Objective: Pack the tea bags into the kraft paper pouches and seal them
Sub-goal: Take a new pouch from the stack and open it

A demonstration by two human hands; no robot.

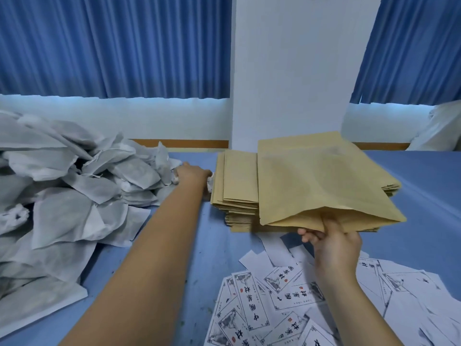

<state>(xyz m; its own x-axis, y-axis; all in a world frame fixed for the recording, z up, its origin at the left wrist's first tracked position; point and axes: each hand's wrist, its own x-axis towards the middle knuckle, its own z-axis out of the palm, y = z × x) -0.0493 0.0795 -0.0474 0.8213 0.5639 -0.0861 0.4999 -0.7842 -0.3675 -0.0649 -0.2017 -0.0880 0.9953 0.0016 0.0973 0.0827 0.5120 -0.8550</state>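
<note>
One tan kraft pouch (311, 181), mouth gaping, is pinched by our right hand (334, 245); our left hand (193, 173) meets tea bags (74, 183), grip hidden.

Reaches far forward with the bare left arm, almost straight, wrist level. Shows the back of the left hand (192, 174), fingers bent down out of sight and closed on a white tea bag (210, 182) peeping out at either side. Holds the right arm bent and nearer the body, right hand (334, 245) lifted, one finger pushed up into the open mouth of a kraft pouch (311, 181), thumb and other fingers pinching its lower lip.
</note>
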